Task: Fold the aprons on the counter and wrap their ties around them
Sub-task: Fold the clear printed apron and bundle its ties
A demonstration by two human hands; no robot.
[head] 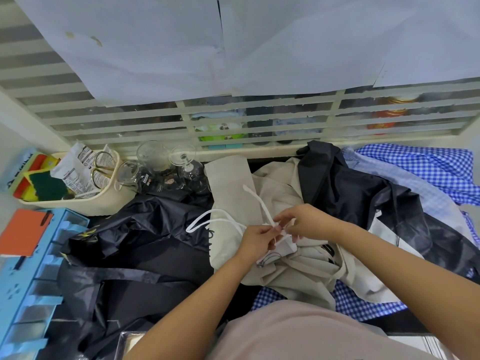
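Cream cotton apron lies bunched mid-bench on the pile, its white flat tie pinched by your left grip and right grip close together above it, crumpled black apron touching its left side, blue-checked apron back right.

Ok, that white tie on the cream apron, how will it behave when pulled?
Probably floppy: the white tie curls in a loose loop beside the left hand. Likely light: that hand and the right hand pinch it with fingertips alone. It might snag on the bunched cream apron beneath.
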